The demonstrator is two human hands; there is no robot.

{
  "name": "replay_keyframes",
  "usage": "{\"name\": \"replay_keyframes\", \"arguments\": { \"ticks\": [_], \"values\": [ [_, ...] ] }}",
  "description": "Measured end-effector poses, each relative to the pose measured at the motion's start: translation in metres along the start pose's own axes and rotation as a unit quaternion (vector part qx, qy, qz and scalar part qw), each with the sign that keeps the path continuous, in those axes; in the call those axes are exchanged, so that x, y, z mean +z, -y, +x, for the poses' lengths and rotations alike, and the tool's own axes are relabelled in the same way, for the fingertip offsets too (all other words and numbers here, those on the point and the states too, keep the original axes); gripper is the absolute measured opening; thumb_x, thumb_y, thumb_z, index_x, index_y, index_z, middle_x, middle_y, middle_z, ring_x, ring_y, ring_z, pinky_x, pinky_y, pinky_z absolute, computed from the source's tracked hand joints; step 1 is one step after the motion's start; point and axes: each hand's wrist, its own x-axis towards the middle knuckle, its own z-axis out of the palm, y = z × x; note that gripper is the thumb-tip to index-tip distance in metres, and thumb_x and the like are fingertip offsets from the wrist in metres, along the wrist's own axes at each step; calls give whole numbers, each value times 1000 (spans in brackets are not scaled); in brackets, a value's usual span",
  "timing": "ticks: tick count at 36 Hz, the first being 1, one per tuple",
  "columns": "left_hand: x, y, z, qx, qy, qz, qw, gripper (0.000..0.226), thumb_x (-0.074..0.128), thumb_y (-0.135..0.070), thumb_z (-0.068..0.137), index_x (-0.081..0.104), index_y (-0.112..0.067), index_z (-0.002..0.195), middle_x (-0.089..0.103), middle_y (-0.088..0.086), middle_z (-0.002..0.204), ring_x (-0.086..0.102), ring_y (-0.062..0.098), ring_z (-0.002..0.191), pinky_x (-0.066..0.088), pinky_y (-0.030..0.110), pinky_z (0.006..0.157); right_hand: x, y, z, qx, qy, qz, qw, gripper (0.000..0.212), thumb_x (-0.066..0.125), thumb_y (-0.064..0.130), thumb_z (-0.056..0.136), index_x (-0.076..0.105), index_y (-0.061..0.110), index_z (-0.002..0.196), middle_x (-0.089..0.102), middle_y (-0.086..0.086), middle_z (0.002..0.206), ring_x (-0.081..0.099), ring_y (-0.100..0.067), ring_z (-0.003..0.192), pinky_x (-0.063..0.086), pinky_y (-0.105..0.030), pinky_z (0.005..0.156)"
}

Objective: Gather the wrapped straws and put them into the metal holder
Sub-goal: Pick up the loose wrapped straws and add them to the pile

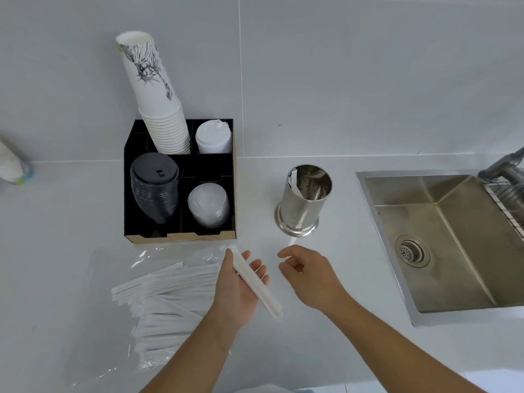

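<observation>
A pile of white paper-wrapped straws (pixel 170 302) lies on a clear plastic bag at the lower left of the white counter. My left hand (pixel 238 290) is shut on a wrapped straw (pixel 256 280) that crosses its fingers diagonally, just right of the pile. My right hand (pixel 306 270) hovers beside it with fingers curled apart and nothing in them. The shiny metal holder (pixel 304 199) stands upright behind both hands, a short way beyond the right hand; no straw shows inside it.
A black organiser box (pixel 178 182) at the back left holds stacked paper cups (pixel 158 103) and lids. A steel sink (pixel 442 239) with a faucet (pixel 502 165) is sunk into the counter at the right. A blurred object (pixel 12 165) sits at the far left edge.
</observation>
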Motion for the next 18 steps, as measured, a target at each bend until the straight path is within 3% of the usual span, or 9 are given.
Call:
{"name": "replay_keyframes", "arguments": {
  "ticks": [2,4,8,11,14,18],
  "values": [
    [6,-4,1,6,-3,5,1000,35,62,-46,89,62,-15,105,66,6,72,65,21,64,54,36,68,-3,-6,-2,46,-18,48,998,10,56,26,93,67,26,94,65,9,75,58,-2,61,52,-19,58],
    [16,-8,1,12,-11,8,1000,26,65,-39,88,63,-16,100,60,5,74,64,18,60,54,33,62,-2,-9,-5,118,-24,151,981,20,52,31,95,68,19,93,68,6,86,63,-10,76,57,-35,75],
    [41,-16,-1,32,-8,17,999,19,68,-31,87,60,-14,91,54,2,68,62,16,54,52,32,60,8,-2,-7,224,-15,343,912,32,41,38,102,67,20,103,69,-1,107,65,-16,100,53,-32,85],
    [59,-17,-5,44,18,53,997,23,68,-33,87,57,-14,89,54,1,62,64,17,58,52,34,67,13,6,-8,258,-20,436,862,41,36,44,103,68,18,105,69,0,111,62,-15,105,49,-37,96],
    [70,-13,-10,52,35,88,994,25,66,-35,88,54,-14,83,54,-1,57,65,17,58,50,33,67,15,14,-7,269,-20,521,810,47,36,46,103,68,12,110,70,-5,112,65,-19,109,51,-37,97],
    [82,-11,-16,97,40,153,983,25,60,-35,93,56,-14,79,58,-1,56,68,16,61,52,31,61,7,18,-3,244,-7,566,787,52,34,44,104,69,6,108,75,-12,106,71,-24,102,54,-40,95]
  ]
}}
